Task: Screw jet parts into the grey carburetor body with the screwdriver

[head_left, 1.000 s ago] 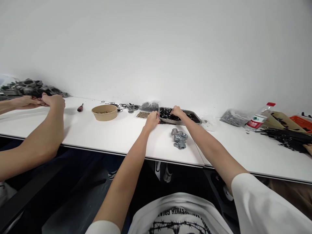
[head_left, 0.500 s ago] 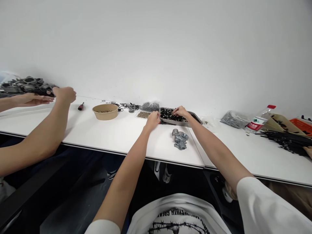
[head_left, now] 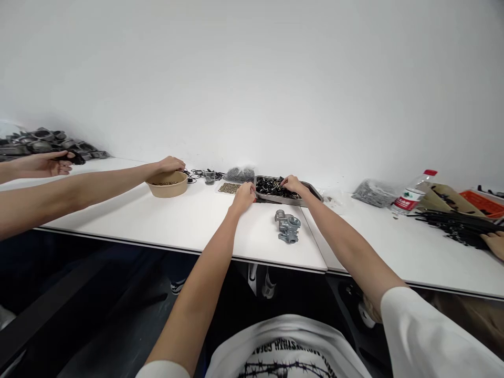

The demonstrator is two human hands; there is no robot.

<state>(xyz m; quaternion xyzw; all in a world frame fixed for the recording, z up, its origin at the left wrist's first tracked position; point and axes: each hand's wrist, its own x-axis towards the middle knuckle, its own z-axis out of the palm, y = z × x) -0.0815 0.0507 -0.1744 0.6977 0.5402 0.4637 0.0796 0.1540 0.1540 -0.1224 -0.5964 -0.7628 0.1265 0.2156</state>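
My right hand [head_left: 292, 184] reaches into a metal tray [head_left: 315, 192] of small black parts [head_left: 268, 186], its fingers pinched together among them. Whatever it grips is too small to name. At the tray's left front corner is my left hand [head_left: 245, 194], with its fingers closed. A bit of red shows beside its fingertips, and I cannot make out what it holds. A grey metal carburetor [head_left: 289, 227] lies on the white table between my forearms, touched by neither hand.
Left of my hands are small brass parts [head_left: 229, 188], a bag of dark pieces [head_left: 240, 175], a clear cup [head_left: 209, 177] and a cardboard bowl [head_left: 168, 189]. A co-worker's hand [head_left: 171, 164] is over the bowl. A bottle [head_left: 413, 194] and black parts [head_left: 457, 226] lie right.
The co-worker's nearer hand on the left has moved right, from the pile of metal castings to the cardboard bowl. My own hands have stayed at the tray, with little visible movement.
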